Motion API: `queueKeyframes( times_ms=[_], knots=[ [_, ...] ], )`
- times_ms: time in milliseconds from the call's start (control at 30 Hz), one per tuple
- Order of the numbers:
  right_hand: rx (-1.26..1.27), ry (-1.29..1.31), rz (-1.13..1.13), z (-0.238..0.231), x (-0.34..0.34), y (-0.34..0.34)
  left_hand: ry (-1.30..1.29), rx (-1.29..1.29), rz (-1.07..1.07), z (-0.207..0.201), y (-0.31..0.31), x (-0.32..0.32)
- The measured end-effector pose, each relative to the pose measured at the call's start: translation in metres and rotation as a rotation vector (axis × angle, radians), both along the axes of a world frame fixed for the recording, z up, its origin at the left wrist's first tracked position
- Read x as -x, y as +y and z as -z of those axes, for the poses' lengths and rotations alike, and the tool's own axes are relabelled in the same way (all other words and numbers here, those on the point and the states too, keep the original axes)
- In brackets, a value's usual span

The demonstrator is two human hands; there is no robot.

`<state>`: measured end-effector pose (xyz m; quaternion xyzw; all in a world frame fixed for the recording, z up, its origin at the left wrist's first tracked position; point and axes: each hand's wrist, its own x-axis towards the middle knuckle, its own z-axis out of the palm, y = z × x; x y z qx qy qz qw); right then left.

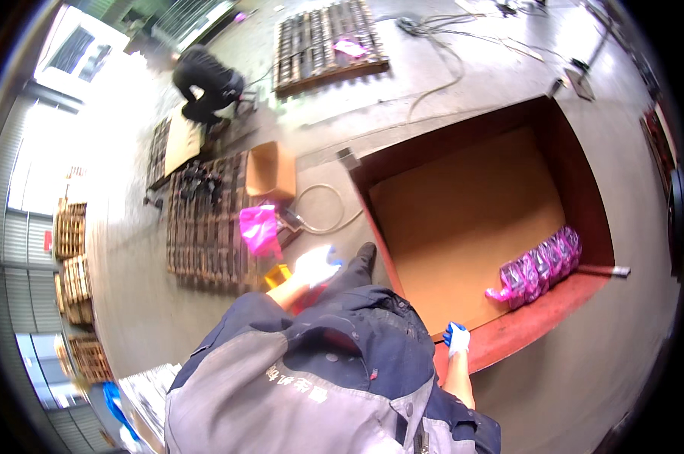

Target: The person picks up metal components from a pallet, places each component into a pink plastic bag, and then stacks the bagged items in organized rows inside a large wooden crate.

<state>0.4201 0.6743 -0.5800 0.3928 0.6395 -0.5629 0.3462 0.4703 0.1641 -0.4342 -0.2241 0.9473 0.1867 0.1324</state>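
- While right hand sits half-curled at near-left corner of red bin, can't tell what it grips.
- Left hand: glare, fingers unreadable.
- Pink-wrapped bundle: lumpy cylinder, bin's near-right corner; film looks thin, best supported underneath.
- Liner: flat brown cardboard.

Red bin: open top, passage from above; raised walls bar sideways reach. Cardboard liner: room left of pink-wrapped bundle, which blocks near right corner. Hose coil: obstacle between pallet and bin.
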Motion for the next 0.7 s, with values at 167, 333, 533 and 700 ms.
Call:
queueKeyframes(
  times_ms=[167, 333, 533, 700],
  knots=[
    [-0.155, -0.075, -0.040, -0.004, -0.011, 0.029, -0.300, -0.054, -0.116, -0.011, -0.049, -0.082],
    [-0.131, -0.067, -0.104, -0.007, 0.006, -0.019, -0.381, -0.160, -0.168, 0.003, -0.087, -0.135],
    [-0.167, 0.541, -0.806, -0.007, 0.045, -0.133, -0.234, -0.291, -0.298, 0.005, -0.132, -0.142],
    [-0.354, 0.569, -0.928, -0.015, 0.077, -0.226, -0.185, -0.337, -0.191, 0.044, -0.175, -0.151]
  ],
)
